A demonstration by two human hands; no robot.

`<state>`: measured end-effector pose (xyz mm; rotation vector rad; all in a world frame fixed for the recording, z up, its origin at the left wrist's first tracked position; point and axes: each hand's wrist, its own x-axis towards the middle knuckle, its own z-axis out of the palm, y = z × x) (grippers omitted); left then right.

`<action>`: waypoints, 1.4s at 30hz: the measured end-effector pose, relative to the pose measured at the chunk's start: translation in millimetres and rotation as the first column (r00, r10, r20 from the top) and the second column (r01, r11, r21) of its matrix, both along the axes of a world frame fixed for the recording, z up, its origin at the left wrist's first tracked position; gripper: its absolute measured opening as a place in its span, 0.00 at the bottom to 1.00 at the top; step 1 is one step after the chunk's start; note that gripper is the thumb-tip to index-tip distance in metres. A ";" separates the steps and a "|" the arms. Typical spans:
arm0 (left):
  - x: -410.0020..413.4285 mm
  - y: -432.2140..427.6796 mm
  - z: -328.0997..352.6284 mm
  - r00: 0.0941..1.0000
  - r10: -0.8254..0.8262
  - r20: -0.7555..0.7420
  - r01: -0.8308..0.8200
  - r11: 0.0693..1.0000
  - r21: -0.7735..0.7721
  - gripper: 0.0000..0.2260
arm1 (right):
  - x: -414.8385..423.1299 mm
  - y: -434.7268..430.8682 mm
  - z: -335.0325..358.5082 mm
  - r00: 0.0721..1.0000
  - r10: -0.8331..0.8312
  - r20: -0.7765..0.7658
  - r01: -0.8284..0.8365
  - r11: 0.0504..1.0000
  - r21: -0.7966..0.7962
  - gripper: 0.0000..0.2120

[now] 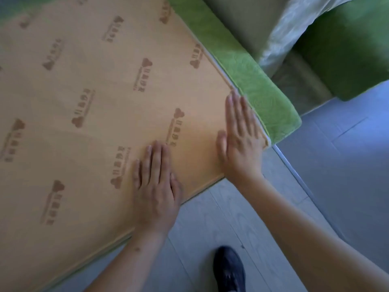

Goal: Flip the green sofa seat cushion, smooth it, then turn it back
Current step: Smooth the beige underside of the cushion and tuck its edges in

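Left hand (155, 184) lies flat, fingers extended and together, palm down on the tan printed underside of the seat cushion (88, 106), near its front edge. Right hand (242, 138) is likewise spread flat, gripping nothing, at the cushion's right corner, fingertips beside the green side panel (259, 85). Cushion is turned underside up and fills the left of the view; its far and left edges are cut off. Right of it stands a green sofa section (345, 47) with pale draped fabric (294, 24). Below, grey wood-grain floor (221, 218) and one dark shoe (229, 268). Printed logos are blurred and unreadable.
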<state>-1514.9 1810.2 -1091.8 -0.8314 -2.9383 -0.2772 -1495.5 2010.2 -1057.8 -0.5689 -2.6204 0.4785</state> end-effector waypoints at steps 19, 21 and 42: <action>40.0 -296.2 -21.7 0.945 0.318 -0.078 -0.318 0.948 0.008 0.26 | -5.9 -295.0 -14.3 0.924 0.372 -0.087 -0.361 0.925 0.121 0.27; 39.4 -324.2 -23.5 0.934 0.347 -0.081 -0.347 0.938 0.011 0.26 | -9.1 -333.4 -11.3 0.908 0.408 -0.097 -0.393 0.908 0.148 0.29; 46.5 -617.7 -29.2 0.669 0.737 -0.100 -0.729 0.676 0.106 0.26 | -42.8 -611.6 -19.0 0.677 0.735 -0.044 -0.724 0.675 0.140 0.28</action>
